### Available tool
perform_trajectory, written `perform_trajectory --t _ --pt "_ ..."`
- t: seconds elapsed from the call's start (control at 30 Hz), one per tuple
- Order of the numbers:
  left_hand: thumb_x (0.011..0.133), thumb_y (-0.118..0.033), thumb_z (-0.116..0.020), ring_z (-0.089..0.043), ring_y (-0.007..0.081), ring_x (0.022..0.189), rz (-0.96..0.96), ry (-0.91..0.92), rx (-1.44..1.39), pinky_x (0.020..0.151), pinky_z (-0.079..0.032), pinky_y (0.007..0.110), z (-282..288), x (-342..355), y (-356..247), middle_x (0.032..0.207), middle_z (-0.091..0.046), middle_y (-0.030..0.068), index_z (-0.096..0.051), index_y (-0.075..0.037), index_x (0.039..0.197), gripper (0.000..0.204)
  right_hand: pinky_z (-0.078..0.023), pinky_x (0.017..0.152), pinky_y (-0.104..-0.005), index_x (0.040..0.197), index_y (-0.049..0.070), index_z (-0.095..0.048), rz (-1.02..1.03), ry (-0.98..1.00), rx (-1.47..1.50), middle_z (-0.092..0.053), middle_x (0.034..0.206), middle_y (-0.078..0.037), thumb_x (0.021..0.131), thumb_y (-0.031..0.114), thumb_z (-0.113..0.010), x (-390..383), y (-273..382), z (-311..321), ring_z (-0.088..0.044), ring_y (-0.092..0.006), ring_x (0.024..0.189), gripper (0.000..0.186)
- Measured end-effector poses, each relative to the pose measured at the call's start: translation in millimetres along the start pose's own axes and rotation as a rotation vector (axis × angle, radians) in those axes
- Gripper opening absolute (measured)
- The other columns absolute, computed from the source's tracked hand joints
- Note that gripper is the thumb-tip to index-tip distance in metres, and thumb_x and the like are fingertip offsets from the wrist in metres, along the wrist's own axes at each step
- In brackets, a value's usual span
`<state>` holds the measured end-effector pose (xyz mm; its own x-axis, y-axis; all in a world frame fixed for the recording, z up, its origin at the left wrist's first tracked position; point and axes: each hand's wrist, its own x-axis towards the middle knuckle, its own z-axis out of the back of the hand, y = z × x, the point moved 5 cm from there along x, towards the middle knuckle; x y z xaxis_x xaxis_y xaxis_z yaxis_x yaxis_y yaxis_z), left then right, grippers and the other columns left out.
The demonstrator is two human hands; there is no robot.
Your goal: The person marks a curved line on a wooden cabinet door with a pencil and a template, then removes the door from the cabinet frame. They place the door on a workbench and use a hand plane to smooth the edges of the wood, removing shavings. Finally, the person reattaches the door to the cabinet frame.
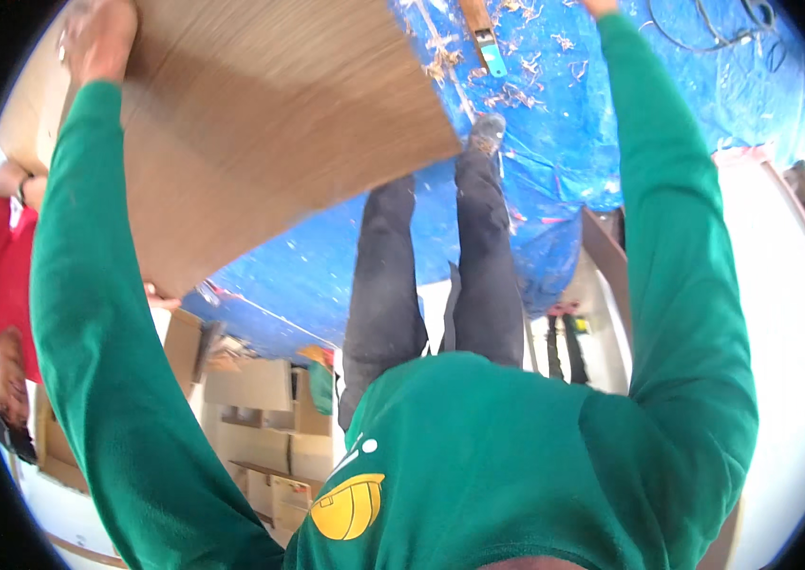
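Close in, the green sweatshirt (478,456) and dark trouser legs (435,275) fill the view. Farther out, the left hand (98,38) has its fingers wrapped over the edge of a tilted wooden board (269,123). The right hand (600,6) is nearly out of frame, so its grip cannot be told. Held by one seen edge, the board could slip onto the shavings-strewn blue tarp (564,114), or swing toward the person in red (5,266).
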<state>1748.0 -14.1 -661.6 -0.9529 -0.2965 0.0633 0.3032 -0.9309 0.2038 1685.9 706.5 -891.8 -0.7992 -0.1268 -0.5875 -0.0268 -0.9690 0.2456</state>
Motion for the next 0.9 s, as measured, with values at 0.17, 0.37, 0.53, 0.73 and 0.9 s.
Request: perform_trajectory --t 0.17,0.37,0.53,0.73,0.9 --pt "0.110 -0.026 -0.037 -0.061 0.0429 0.134 -0.258 -0.135 0.230 0.109 -0.052 0.051 27.1 3.4 -12.2 0.142 -0.066 0.0231 -0.065 -0.004 0.134 0.043 -0.055 0.100 -0.0526 0.130 -0.006 -0.068 -0.284 0.003 0.071 -0.073 0.124 -0.029 0.093 0.061 -0.071 -168.5 -118.6 -197.8 -0.069 -0.0475 0.116 0.077" --pt "0.115 -0.029 -0.038 -0.062 0.0233 0.129 0.227 0.190 -0.670 0.112 -0.047 0.034 61.1 -0.6 -30.9 0.144 -0.065 0.0131 -0.060 0.000 0.148 0.049 -0.050 0.108 -0.0476 0.141 0.009 -0.066 -0.032 -0.165 0.176 -0.061 0.148 -0.020 0.101 0.027 -0.065 -131.1 -52.5 -290.3 -0.059 -0.0388 0.135 0.044" --pt "0.115 -0.032 -0.041 -0.070 0.0213 0.117 0.302 0.155 -0.505 0.099 -0.057 0.032 94.0 -26.9 -28.7 0.139 -0.069 0.0130 -0.059 -0.002 0.151 0.050 -0.034 0.126 -0.0480 0.154 0.021 -0.055 0.555 -0.212 -0.452 -0.039 0.169 -0.011 0.098 0.017 -0.068 -39.4 9.8 -303.5 -0.039 -0.0325 0.154 0.057" --pt "0.118 -0.035 -0.037 -0.058 0.0235 0.135 0.141 0.074 -0.521 0.115 -0.046 0.034 84.9 -28.4 -20.3 0.151 -0.061 0.0172 -0.056 0.000 0.153 0.053 -0.005 0.137 -0.0506 0.167 0.030 -0.038 0.936 0.145 -0.846 -0.018 0.181 -0.006 0.105 0.033 -0.060 12.3 19.7 -316.5 -0.010 -0.0233 0.167 0.065" --pt "0.116 -0.036 -0.035 -0.048 0.0375 0.149 0.072 -0.084 -0.143 0.126 -0.034 0.040 84.7 -21.3 -46.2 0.156 -0.055 0.0269 -0.058 0.008 0.147 0.059 -0.009 0.135 -0.0580 0.157 0.016 -0.051 0.883 -0.150 -0.959 -0.037 0.173 -0.010 0.108 0.033 -0.051 44.0 -28.4 -310.8 -0.020 -0.0323 0.165 0.052"
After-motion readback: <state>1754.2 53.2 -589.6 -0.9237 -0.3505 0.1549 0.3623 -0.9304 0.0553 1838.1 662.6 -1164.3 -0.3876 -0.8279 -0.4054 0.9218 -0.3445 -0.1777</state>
